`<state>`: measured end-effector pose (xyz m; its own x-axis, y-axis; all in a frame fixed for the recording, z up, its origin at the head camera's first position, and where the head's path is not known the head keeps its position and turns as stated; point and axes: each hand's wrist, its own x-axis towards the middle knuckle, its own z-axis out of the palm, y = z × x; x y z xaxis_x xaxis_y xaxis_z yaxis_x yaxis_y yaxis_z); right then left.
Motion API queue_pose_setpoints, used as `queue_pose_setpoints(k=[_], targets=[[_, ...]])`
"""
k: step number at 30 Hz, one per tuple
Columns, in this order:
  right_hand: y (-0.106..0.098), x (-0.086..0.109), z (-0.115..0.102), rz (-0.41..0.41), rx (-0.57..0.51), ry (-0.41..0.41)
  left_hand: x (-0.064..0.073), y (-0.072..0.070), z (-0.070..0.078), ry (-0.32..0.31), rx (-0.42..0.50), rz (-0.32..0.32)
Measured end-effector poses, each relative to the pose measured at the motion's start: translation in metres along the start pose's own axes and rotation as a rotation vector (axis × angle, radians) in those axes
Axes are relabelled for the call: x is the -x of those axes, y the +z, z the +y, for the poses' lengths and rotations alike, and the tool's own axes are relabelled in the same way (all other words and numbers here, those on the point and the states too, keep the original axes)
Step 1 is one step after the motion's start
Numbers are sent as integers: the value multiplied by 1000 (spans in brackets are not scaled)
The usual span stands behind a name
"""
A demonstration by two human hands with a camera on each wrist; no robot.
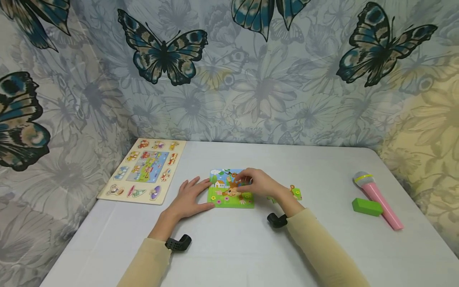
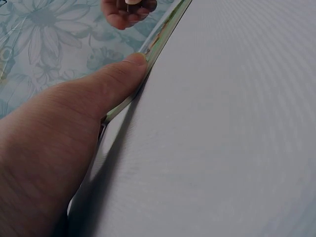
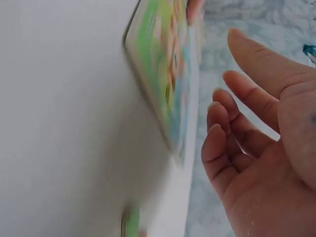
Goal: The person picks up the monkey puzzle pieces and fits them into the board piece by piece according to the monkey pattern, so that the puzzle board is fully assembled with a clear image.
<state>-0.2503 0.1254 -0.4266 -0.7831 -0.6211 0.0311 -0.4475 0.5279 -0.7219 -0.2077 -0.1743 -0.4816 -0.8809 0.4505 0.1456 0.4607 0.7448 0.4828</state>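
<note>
A small picture puzzle point(image 1: 229, 202) with a house, animals and flowers on green grass lies at the middle of the table. At its left edge rests my left hand point(image 1: 187, 200), fingers spread and thumb on the lower left corner. My right hand point(image 1: 261, 183) hovers over the puzzle's right part with bent, loosely parted fingers. The right wrist view shows that hand point(image 3: 256, 133) with nothing between thumb and fingers. Partly behind the right wrist, a green puzzle piece point(image 1: 296, 193) lies on the table, with another bit of green beside it.
A larger wooden board point(image 1: 107, 194) with picture pieces lies at the left back. On the right, a pink toy microphone point(image 1: 385, 205) lies beside a green block point(image 1: 367, 207). Butterfly-patterned cloth point(image 1: 261, 103) stands behind the white table point(image 1: 229, 247).
</note>
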Motion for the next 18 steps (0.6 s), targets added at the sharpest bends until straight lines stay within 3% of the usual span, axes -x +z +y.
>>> queue_pose_setpoints(k=[18], targets=[[-46, 64, 43, 15, 97, 101, 1, 0, 1, -24, -1, -6]])
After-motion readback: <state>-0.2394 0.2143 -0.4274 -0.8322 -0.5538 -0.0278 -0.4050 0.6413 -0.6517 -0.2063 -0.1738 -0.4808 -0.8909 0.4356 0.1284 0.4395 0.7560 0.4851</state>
